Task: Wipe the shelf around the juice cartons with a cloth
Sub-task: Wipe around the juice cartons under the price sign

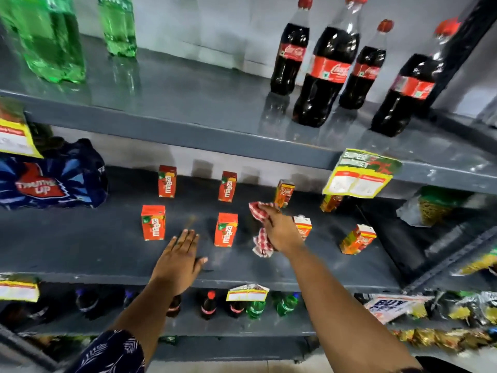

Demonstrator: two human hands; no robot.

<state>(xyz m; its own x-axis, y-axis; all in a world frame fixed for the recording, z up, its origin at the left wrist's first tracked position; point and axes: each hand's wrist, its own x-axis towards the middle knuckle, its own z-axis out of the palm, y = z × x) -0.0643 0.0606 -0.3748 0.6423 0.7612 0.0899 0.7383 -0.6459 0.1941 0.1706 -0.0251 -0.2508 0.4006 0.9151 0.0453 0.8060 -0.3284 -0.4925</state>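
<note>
Up right, cloth bunched under right hand among juice cartons.

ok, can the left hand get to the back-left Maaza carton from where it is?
Probably yes. The left hand lies flat and empty on the shelf, in the open lane between the two front Maaza cartons. The back-left Maaza carton stands behind that gap with bare shelf between.

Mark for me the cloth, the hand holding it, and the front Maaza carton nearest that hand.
cloth [260, 209]: head view, on the checked fold above the fingers.
right hand [279, 230]: head view, back of the hand.
front Maaza carton [226, 229]: head view, middle of its red front face.
</note>
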